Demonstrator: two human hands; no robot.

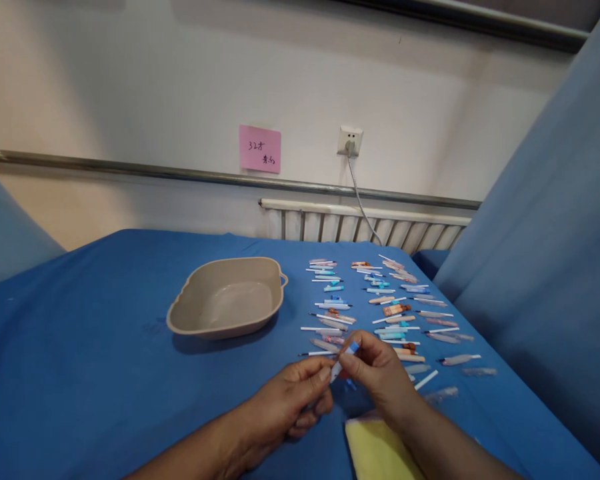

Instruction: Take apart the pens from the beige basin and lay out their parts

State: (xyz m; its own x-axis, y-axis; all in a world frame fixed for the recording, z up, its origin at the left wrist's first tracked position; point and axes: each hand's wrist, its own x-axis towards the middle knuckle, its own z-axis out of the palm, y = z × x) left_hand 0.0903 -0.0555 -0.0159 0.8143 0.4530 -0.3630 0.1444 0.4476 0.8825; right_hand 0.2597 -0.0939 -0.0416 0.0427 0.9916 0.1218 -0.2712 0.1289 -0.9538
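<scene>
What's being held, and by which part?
A small white-and-blue piece: the left hand pinches its white end, the right hand holds it near the blue end.

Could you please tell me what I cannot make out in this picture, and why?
All in the head view:
- White-and-blue piece: its ends and full shape, covered by the fingers of the left hand and right hand.
- Small pieces: any print, too small and blurred.
- Yellow cloth: cut off by the bottom edge, partly behind the right forearm.
- Radiator: lower part, behind the blue sheet.
</scene>
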